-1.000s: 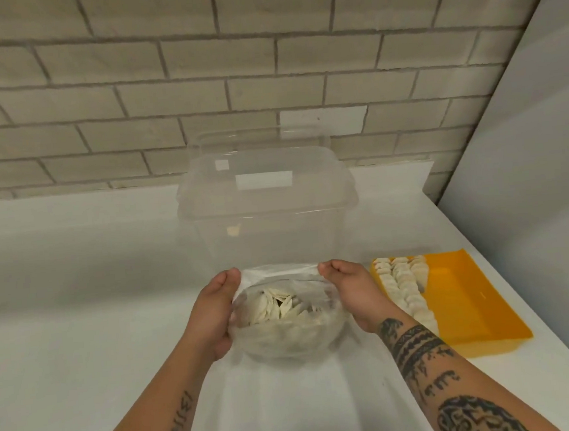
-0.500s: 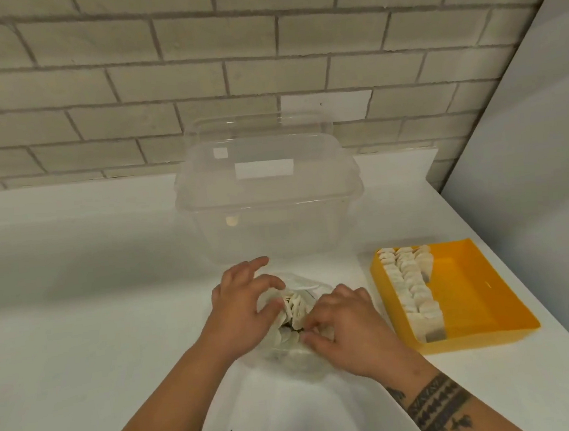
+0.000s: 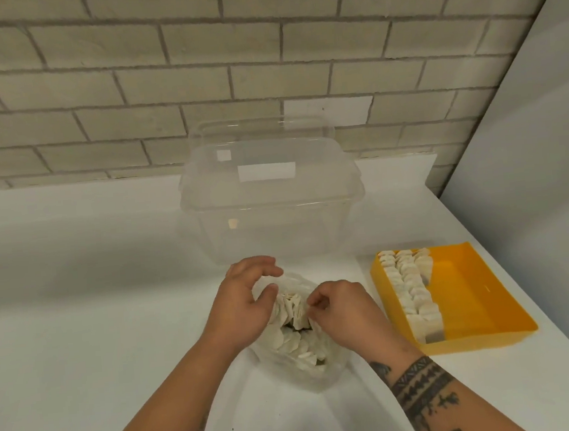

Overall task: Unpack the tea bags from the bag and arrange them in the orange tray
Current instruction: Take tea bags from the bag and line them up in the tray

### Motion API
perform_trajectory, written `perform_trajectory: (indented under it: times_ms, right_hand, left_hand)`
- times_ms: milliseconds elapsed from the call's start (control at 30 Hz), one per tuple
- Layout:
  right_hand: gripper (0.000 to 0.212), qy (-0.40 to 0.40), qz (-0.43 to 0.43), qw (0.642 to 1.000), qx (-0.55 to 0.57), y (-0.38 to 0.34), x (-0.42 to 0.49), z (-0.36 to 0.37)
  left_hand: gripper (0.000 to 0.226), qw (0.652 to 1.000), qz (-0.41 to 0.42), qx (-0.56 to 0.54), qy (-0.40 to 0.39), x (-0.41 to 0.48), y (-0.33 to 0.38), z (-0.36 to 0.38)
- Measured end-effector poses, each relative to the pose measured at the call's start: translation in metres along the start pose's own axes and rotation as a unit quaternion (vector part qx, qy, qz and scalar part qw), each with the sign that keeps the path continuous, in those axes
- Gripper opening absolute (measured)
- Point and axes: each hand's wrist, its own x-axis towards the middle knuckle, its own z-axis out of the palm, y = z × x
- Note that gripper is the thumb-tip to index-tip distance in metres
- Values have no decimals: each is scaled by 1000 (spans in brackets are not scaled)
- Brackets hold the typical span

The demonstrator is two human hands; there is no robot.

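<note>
The right hand (image 3: 346, 313) was curled tight, its fingertips pinching the near end of an upright clump of tea bags (image 3: 293, 309) that stood in the mouth of the bag (image 3: 311, 374). The left hand (image 3: 246, 304) was cupped on the other side, thumb laid against the far end of that clump. Its fingers arched over the plastic rim, and from where I stood I could not tell whether they truly gripped anything or only steadied it.

The bag was clear and slumped on the white counter (image 3: 97, 334) between the two forearms. It was still well filled, with more loose tea bags lying flat beneath the clump.

To the right, near but apart from the bag, sat the orange tray (image 3: 473, 302). A filed row (image 3: 410, 290) of tea bags ran on edge along its left wall, and the rest of its floor was bare orange. Behind the hands stood a clear tub (image 3: 271, 199) against the brick wall (image 3: 160, 71).

The step in hand looked like gathering a bundle, so the unpacking seemed well short of finished. The next move would call for squeezing the clump from both ends so it stayed stacked, then lifting it clear of the floppy rim. After that it should be carried rightward and set on edge beside the row. A slack pinch would likely let the bundle fan apart.
</note>
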Motion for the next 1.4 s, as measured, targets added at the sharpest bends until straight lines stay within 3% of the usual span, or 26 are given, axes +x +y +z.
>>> perform_trajectory:
  times_ms: [100,200,400,567,633,767,867,1000,1100,1167,1233,1300,1400]
  right_hand:
    - [18,-30,44,998,-35,-10,5,16]
    - [12,-1,22,995,-97,-11,6,34]
    - [25,-91,19,996,5,2,6,10]
    - [33,-89,-11,991,103,-12,7,-32]
    - [25,-88,-19,982,163,-24,11,-44]
    - [9,-150,-32,966,209,-44,22,-58]
    - [13,-188,-47,963,186,-51,30,-60]
    - [32,-115,-75,983,120,-46,39,-53]
    - [25,-38,-62,985,155,-31,35,-43]
    - [22,-65,-74,992,73,-22,28,-32]
    - [38,-155,-93,983,-44,-17,21,-13]
    - [49,-165,-115,970,-140,-12,16,9]
    - [19,-82,-143,977,-138,-6,12,30]
  left_hand:
    - [35,986,-109,-127,-7,-2,14,13]
    - [42,982,-157,-100,-10,-6,9,22]
    - [42,971,-196,-138,13,-1,6,15]
    - [21,953,-144,-264,-39,8,20,9]
    - [26,927,-155,-328,-96,11,28,9]
    - [54,839,-237,-420,-251,15,36,5]
    - [52,809,-262,-444,-282,13,34,-3]
    - [45,810,-271,-470,-224,10,22,-7]
    - [37,789,-282,-534,-114,9,10,-9]
    - [34,783,-292,-546,-58,7,2,-11]
    - [38,779,-305,-547,-27,6,-3,-11]
    - [41,783,-317,-535,-8,4,-5,-10]
    - [41,791,-323,-520,9,3,-4,-7]
